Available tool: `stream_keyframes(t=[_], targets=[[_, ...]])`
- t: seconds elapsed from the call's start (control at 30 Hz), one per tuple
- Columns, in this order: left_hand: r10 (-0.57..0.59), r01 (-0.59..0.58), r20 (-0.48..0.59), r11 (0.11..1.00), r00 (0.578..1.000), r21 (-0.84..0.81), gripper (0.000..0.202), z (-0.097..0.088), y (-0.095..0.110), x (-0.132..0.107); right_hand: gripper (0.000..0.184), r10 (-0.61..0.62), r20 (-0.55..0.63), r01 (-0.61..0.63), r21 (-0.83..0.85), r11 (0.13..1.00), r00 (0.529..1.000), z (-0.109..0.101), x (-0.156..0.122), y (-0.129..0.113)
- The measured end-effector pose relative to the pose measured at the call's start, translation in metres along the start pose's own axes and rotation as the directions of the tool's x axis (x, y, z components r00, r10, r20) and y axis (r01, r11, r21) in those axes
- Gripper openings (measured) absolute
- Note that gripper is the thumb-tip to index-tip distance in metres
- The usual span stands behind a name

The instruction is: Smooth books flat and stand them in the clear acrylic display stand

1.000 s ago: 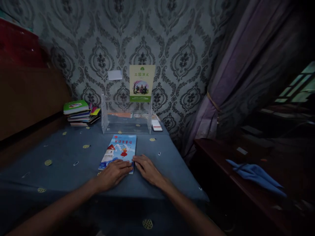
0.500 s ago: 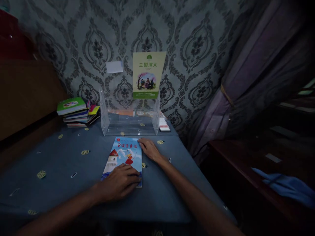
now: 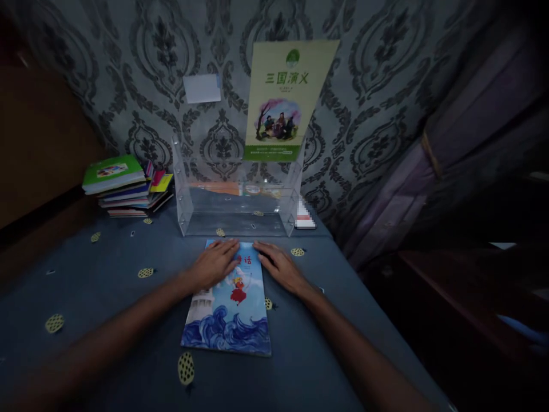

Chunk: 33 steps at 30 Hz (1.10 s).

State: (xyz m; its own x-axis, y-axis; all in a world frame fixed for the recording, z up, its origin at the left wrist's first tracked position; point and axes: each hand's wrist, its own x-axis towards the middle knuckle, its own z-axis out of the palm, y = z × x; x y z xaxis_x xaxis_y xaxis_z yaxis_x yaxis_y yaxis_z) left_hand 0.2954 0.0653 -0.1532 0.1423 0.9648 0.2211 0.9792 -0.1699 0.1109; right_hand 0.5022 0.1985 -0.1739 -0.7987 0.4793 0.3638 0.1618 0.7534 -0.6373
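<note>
A blue picture-covered book (image 3: 231, 320) lies closed and flat on the patterned tablecloth. Across the left of its upper part rests my left hand (image 3: 217, 264), fingers stretched out flat and covering part of the red title. My right hand (image 3: 281, 266) touches the book's upper right corner with its fingertips, the fingers extended and the thumb apart. Just beyond the book stands a clear acrylic rack (image 3: 235, 220). A green and cream book (image 3: 281, 103) stands upright at the rack's upper right.
A stack of books (image 3: 124, 186) sits at the back left, by a brown panel (image 3: 43, 131). Behind the rack's right side is a blurred-out white item (image 3: 305, 216). A white card (image 3: 201, 88) shows against the wallpaper. A purple curtain (image 3: 412, 160) hangs at the right.
My left hand has slid from the book's lower part up to its top, uncovering the blue waves. My right hand stays at the upper right corner. The view has moved closer.
</note>
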Motion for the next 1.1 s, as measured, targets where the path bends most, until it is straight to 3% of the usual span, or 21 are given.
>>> stream_keyframes(t=[0.13, 0.23, 0.43, 0.57, 0.73, 0.87, 1.0, 1.1], targets=[[-0.075, 0.074, -0.052, 0.997, 0.996, -0.022, 0.048, 0.001, -0.035, -0.029, 0.039, -0.007, 0.027, 0.008, -0.043, 0.999, 1.000, -0.002, -0.003, -0.004], [-0.116, 0.115, -0.091, 0.993, 0.989, -0.020, 0.047, 0.005, -0.042, -0.042, 0.043, -0.015, 0.051, 0.020, -0.085, 0.996, 0.999, -0.004, -0.007, -0.006], [-0.196, 0.198, -0.133, 0.980, 0.972, 0.002, 0.045, 0.017, -0.036, -0.041, 0.050, 0.014, 0.072, -0.001, -0.187, 0.982, 0.997, 0.001, -0.013, -0.014], [-0.253, 0.258, -0.174, 0.966, 0.952, 0.007, 0.042, 0.017, -0.033, -0.042, 0.054, 0.068, 0.057, -0.053, -0.230, 0.972, 0.996, 0.014, -0.024, -0.033], [-0.334, 0.332, -0.251, 0.942, 0.908, -0.055, 0.039, 0.020, -0.022, -0.051, 0.062, 0.124, 0.110, -0.092, -0.254, 0.963, 0.986, 0.028, -0.066, -0.074], [-0.393, 0.332, -0.278, 0.912, 0.877, -0.241, 0.042, 0.030, -0.017, -0.059, 0.066, 0.148, 0.143, -0.115, -0.219, 0.969, 0.979, 0.034, -0.096, -0.093], [-0.480, 0.275, -0.253, 0.779, 0.840, -0.564, 0.045, 0.031, -0.021, -0.054, 0.068, 0.175, 0.152, -0.147, -0.183, 0.972, 0.973, 0.036, -0.103, -0.091], [-0.607, 0.226, -0.155, 0.504, 0.780, -0.833, 0.050, 0.024, -0.017, -0.050, 0.070, 0.179, 0.160, -0.152, -0.168, 0.974, 0.971, 0.037, -0.101, -0.084]])
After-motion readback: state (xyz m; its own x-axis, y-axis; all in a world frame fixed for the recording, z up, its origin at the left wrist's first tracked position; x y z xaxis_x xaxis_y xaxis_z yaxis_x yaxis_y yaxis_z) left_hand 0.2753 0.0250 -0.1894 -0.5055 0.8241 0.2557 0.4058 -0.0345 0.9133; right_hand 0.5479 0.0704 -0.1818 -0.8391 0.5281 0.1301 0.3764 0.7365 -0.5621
